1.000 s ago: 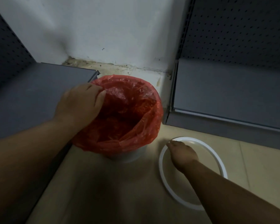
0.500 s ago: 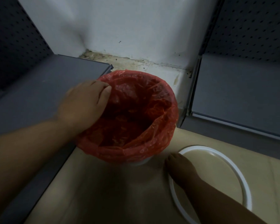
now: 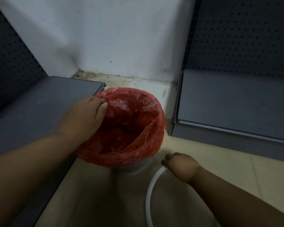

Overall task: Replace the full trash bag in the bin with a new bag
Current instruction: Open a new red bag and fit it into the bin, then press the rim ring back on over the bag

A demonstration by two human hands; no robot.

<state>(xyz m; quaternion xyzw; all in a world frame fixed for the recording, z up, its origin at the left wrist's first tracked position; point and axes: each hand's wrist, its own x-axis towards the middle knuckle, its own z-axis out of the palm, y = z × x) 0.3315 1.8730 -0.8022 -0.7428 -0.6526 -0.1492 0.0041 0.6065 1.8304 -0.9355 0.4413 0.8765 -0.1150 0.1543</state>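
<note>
A red trash bag (image 3: 144, 136) lines a small white bin (image 3: 134, 169) on the floor, its edge folded down over the rim. My left hand (image 3: 84, 118) lies over the bag's left rim, thumb inside the opening and fingers curled on the plastic. A white ring (image 3: 150, 190), the bin's retaining hoop, rests on the floor to the right of the bin. My right hand (image 3: 181, 166) is on the top of that ring, fingers closed on it. The bin's contents are too dark to make out.
Grey metal shelving with a pegboard back stands at the left (image 3: 31, 112) and at the right (image 3: 228, 104), close to the bin. A white wall (image 3: 113, 38) with a dirty floor edge closes the corner behind. Beige tile floor (image 3: 236, 164) extends to the right.
The view has shifted, so the bin sits higher and the ring lower right. My right hand has moved along the ring toward the bin's base. My left hand stays on the bag's rim.
</note>
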